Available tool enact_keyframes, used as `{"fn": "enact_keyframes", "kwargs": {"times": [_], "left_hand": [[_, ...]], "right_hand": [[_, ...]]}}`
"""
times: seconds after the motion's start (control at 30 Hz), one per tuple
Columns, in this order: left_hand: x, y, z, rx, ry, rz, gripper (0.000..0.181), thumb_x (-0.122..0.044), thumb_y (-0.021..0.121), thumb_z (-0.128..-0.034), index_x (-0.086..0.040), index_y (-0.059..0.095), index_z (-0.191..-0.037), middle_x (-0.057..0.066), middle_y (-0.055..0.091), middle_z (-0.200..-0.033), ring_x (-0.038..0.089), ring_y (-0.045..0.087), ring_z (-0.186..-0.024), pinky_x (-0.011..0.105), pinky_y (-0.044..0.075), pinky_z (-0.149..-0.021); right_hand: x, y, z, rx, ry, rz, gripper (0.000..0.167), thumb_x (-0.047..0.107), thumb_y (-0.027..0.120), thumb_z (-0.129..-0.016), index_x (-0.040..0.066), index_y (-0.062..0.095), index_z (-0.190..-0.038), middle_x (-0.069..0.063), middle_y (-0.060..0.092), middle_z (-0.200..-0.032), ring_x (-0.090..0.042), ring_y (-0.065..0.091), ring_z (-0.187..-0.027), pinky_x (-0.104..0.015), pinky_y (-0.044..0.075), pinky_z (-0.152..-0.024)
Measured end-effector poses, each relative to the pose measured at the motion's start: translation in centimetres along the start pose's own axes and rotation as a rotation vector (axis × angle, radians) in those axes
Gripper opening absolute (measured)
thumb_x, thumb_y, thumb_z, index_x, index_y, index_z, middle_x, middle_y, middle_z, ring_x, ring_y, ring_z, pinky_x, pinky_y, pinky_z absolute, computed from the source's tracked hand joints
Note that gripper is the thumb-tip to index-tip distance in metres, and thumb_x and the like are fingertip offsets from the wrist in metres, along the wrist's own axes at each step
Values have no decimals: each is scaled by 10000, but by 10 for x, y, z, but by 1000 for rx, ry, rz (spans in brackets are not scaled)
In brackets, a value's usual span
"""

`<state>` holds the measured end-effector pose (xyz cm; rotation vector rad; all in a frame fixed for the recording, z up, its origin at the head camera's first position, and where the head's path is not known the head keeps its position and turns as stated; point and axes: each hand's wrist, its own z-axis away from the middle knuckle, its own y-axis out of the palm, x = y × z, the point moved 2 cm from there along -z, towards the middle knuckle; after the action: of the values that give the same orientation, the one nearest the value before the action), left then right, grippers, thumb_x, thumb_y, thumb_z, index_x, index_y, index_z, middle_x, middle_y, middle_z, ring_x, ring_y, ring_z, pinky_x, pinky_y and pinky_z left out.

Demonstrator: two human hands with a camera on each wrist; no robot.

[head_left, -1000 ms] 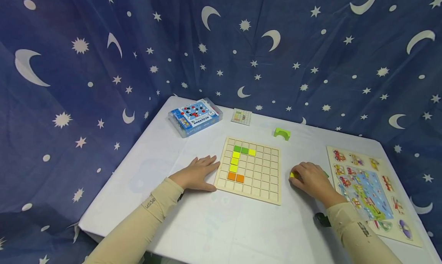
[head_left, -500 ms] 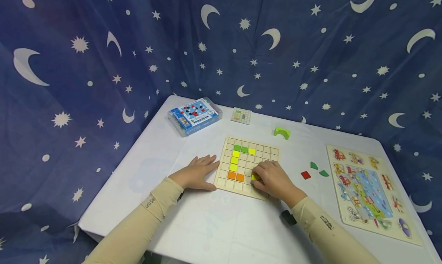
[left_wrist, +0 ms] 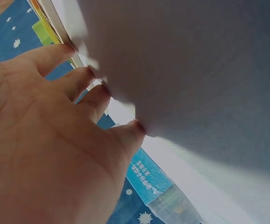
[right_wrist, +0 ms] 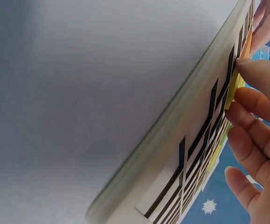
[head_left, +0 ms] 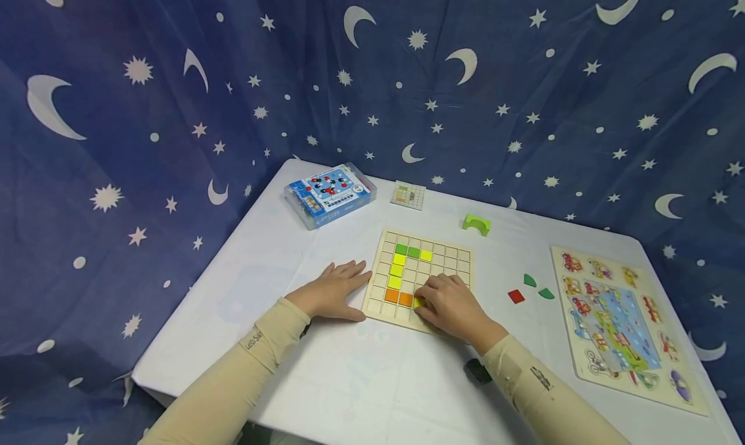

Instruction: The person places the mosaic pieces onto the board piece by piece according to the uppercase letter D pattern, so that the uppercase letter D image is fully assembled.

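On the white tabletop lies a wooden grid board [head_left: 447,264] with green, yellow and orange square tiles in some of its cells. My right hand [head_left: 453,308] pinches a yellow tile [head_left: 418,302] between thumb and finger, just right of two orange tiles [head_left: 398,297]. In the right wrist view that yellow tile [right_wrist: 233,89] sits at the fingertips, close against the grid. My left hand [head_left: 334,292] rests flat with spread fingers, touching the board's left edge. Seen from the left wrist, the left hand's fingertips [left_wrist: 137,128] press on the cloth.
Right of the board lie a red tile [head_left: 516,296] and two green rounded pieces [head_left: 529,280]. A green arch block [head_left: 476,224], a small pattern card [head_left: 408,195] and a boxed kit [head_left: 330,195] stand behind. A picture puzzle board [head_left: 675,374] lies far right.
My right hand has carried the yellow tile leftward from the table onto the board, up beside the orange tiles. It has uncovered the red and green pieces. The left hand stays in place.
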<state>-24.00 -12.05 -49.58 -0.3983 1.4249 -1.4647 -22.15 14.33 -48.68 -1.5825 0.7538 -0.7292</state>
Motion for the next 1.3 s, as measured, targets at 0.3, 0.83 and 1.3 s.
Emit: {"fn": "enact_keyframes", "kwargs": {"times": [0.3, 0.83, 1.3], "left_hand": [[-2, -2, 0, -4, 7, -11, 908, -518, 732, -827, -167, 329, -1561, 48, 193, -1649, 262, 146, -1522, 525, 89, -1219], [-2, -1, -2, -4, 12, -7, 910, -515, 737, -826, -165, 329, -1561, 53, 190, -1650, 271, 148, -1521, 532, 86, -1218], [-1, -1, 1, -5, 8, -3, 910, -514, 736, -824, -161, 332, -1559, 56, 193, -1649, 268, 148, -1521, 534, 82, -1218]], "right_hand": [[2, -4, 0, -30, -20, -4, 203, 265, 790, -846, 206, 770, -1039, 73, 677, -966, -139, 581, -926, -388, 465, -904], [-22, -14, 19, -74, 87, 15, 256, 279, 808, -833, 173, 746, -1057, 27, 687, -1007, -196, 605, -969, -447, 468, -931], [-113, -20, 64, 54, 535, 201, 343, 217, 737, -873, -49, 649, -1070, -229, 633, -979, -423, 601, -955, -614, 460, -863]]}}
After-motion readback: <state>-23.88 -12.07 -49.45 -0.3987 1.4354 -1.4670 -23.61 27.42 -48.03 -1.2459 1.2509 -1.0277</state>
